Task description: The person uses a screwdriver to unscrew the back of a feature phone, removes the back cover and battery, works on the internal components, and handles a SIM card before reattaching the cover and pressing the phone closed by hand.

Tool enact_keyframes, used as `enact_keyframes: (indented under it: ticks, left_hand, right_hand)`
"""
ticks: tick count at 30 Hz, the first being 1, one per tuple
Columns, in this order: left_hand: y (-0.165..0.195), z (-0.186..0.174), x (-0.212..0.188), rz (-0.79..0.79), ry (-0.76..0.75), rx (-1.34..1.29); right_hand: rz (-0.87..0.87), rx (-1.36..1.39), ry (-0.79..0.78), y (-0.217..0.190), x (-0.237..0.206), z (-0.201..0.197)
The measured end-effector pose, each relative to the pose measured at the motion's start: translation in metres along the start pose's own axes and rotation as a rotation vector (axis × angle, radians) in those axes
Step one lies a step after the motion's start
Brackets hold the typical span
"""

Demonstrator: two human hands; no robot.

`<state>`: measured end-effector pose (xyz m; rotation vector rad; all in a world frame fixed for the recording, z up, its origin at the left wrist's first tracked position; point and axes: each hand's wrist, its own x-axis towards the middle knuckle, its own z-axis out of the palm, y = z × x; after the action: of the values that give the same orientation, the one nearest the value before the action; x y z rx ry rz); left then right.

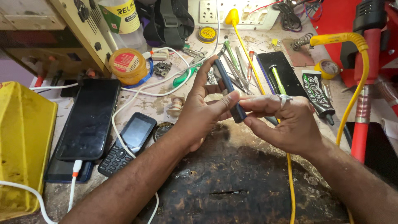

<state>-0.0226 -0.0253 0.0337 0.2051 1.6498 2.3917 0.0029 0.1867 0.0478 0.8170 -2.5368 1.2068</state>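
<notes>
Both hands meet above the middle of the counter (257, 166), holding a slim dark phone (229, 93) edge-on to the camera. The left hand (199, 112) is curled around the phone's back, forefinger stretched up along its upper edge and thumb pressed across its lower part. The right hand (286, 120) comes in from 3 o'clock, its fingers pinched together against the phone's lower end; a ring (284, 98) sits on one finger.

At 9 o'clock from the hands a large black smartphone (89, 118) lies flat on top of another device, with a white cable (74, 178) plugged in at its near end. Just beside it, toward the hands, lies a small keypad phone (126, 143). A yellow box (23, 145) fills the far 9 o'clock edge.

At 11 o'clock stands a round orange tub (127, 64). At 12 o'clock a spread of tweezers and screwdrivers (236, 66) lies behind the hands, next to a black slab (282, 72) with a green-handled tool on it. At 2 o'clock lie a black tube (317, 93) and a roll of yellow tape (327, 68). A yellow cord (290, 186) runs past the right wrist toward 6 o'clock.
</notes>
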Motion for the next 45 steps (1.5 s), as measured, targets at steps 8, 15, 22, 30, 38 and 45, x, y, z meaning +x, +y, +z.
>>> enact_keyframes:
  ticks: [8, 15, 22, 30, 38, 45]
  left_hand:
    - [-0.001, 0.001, -0.001, -0.053, 0.028, 0.015]
    - [-0.003, 0.001, -0.003, -0.033, -0.001, 0.005]
    - [0.003, -0.001, -0.006, 0.042, -0.119, -0.080]
    - [0.005, 0.000, -0.011, 0.083, -0.309, 0.074]
    - [0.006, -0.003, -0.013, 0.062, -0.363, 0.096]
    - [0.022, -0.008, -0.013, -0.029, -0.306, 0.234]
  right_hand:
    - [-0.135, -0.107, 0.029, -0.004, 0.000, 0.001]
    - [-0.287, -0.205, 0.128, -0.007, -0.004, 0.009]
    - [-0.235, -0.180, 0.172, -0.003, -0.009, 0.018]
    - [-0.204, 0.056, 0.026, -0.001, -0.011, 0.020]
    - [-0.220, -0.225, 0.017, -0.004, -0.009, 0.007]
    - [-0.265, -0.136, -0.005, -0.004, -0.004, -0.007]
